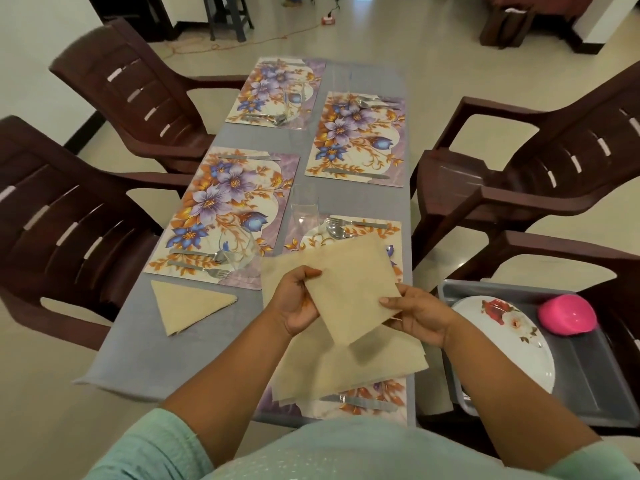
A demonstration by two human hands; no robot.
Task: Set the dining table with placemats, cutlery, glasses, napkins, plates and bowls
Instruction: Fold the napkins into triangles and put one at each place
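Grey surface [194, 344] with four floral placemats [225, 216], cutlery and glasses on them, brown chairs [69, 209] both sides. Both hands grasp a beige napkin [349, 285] lifted above the near right placemat: left hand [298, 299] pinches its left edge, right hand [415, 311] its right corner. More napkins [346, 372] lie beneath. Folded triangle napkin [187, 304] near left. Plate [512, 341] and pink bowl [568, 315] sit in a grey tray [588, 386] at right.

A pale, glossy tiled floor [433, 46] is seen throughout, bounded by white walls [31, 46] with dark skirting. Four dark brown slatted plastic armchairs are placed around a grey-covered table [166, 348]: two at left [138, 98] [59, 220], two at right [540, 168] [609, 271]. An orange cable [242, 43], a red power strip [328, 19] and a dark stool [228, 15] are noted beyond.
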